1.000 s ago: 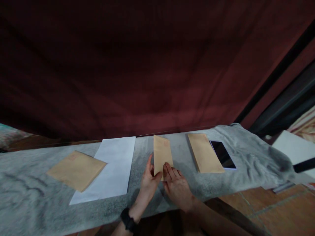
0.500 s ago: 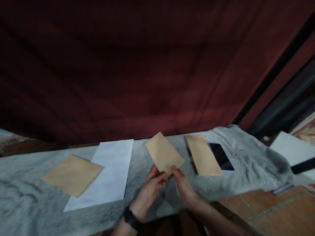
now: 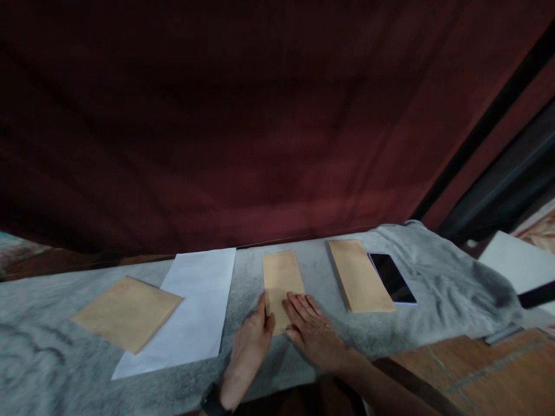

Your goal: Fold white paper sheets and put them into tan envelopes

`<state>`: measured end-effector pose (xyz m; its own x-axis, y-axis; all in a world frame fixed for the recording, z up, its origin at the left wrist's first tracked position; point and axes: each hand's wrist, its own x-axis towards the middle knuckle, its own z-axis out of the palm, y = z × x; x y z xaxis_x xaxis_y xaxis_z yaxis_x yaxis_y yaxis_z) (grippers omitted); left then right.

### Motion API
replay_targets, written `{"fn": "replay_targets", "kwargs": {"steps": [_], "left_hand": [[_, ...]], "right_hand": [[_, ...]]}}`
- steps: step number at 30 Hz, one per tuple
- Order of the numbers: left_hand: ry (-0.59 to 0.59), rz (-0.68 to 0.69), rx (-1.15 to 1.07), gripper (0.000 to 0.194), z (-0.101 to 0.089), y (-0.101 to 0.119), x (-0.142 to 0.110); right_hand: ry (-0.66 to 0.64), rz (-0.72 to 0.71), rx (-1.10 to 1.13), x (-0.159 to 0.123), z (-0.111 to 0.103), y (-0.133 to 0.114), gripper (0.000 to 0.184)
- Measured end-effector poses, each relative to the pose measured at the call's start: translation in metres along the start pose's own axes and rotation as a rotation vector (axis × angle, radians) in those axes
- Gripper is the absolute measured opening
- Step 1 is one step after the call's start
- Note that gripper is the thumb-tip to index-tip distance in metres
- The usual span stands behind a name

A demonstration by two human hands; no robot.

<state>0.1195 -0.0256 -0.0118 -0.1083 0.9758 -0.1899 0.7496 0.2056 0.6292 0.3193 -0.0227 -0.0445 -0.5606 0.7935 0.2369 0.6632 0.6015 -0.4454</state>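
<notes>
A narrow brown envelope (image 3: 281,278) lies flat on the grey cloth (image 3: 52,358) in front of me. My right hand (image 3: 313,332) rests on its near end with fingers stretched flat. My left hand (image 3: 251,341) lies beside the envelope's left near corner, fingers straight and together, thumb touching the edge. A dark band sits on my left wrist.
A white sheet (image 3: 191,306) lies to the left, with a brown envelope (image 3: 125,312) overlapping its left side. To the right lie a stack of brown envelopes (image 3: 359,276) and a dark phone (image 3: 392,277). A dark red curtain hangs behind. Wooden surface shows at the lower right.
The narrow envelope was lifted and tilted in both hands half a second ago. Now it lies flat on the cloth, with both hands opened and pressed down on or beside it.
</notes>
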Motion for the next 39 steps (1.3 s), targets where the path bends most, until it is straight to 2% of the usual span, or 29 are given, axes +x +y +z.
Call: {"fn": "replay_targets", "kwargs": {"steps": [2, 4, 7, 9, 11, 14, 19, 25, 29, 31, 35, 39], "left_hand": [[0.099, 0.084, 0.12, 0.044, -0.003, 0.005, 0.001], [0.154, 0.247, 0.119, 0.041, -0.001, 0.011, 0.005], [0.136, 0.483, 0.111, 0.046, 0.011, 0.018, 0.016], [0.069, 0.554, 0.14, 0.05, 0.022, 0.017, 0.025], [0.011, 0.572, 0.185, 0.053, 0.03, 0.014, 0.037], [-0.006, 0.6, 0.285, 0.053, 0.035, 0.011, 0.058], [-0.039, 0.617, 0.4, 0.054, 0.039, 0.024, 0.102], [0.054, 0.583, 0.36, 0.054, 0.049, 0.04, 0.14], [0.073, 0.59, 0.365, 0.056, 0.051, 0.038, 0.143], [0.062, 0.608, 0.372, 0.055, 0.048, 0.034, 0.138], [-0.003, 0.653, 0.413, 0.054, 0.04, 0.023, 0.12], [-0.05, 0.663, 0.46, 0.055, 0.034, 0.014, 0.096]], "right_hand": [[-0.003, -0.026, -0.095, -0.002, 0.002, -0.001, 0.061], [0.016, -0.042, -0.151, -0.004, 0.005, 0.0, 0.062], [0.048, -0.042, -0.193, -0.004, 0.011, 0.002, 0.062], [0.057, -0.033, -0.206, -0.004, 0.014, 0.002, 0.06], [0.067, -0.027, -0.209, -0.004, 0.016, 0.002, 0.059], [0.073, -0.03, -0.203, -0.002, 0.017, 0.001, 0.061], [0.043, -0.015, -0.197, 0.0, 0.018, 0.003, 0.06], [0.063, -0.03, -0.161, -0.001, 0.019, 0.002, 0.066], [0.021, -0.017, -0.129, 0.001, 0.012, 0.0, 0.067], [-0.005, -0.001, -0.095, 0.004, 0.004, 0.002, 0.061], [-0.031, -0.012, 0.126, 0.017, -0.012, 0.011, 0.036], [0.034, 0.052, 0.31, 0.029, -0.021, 0.021, 0.035]]}}
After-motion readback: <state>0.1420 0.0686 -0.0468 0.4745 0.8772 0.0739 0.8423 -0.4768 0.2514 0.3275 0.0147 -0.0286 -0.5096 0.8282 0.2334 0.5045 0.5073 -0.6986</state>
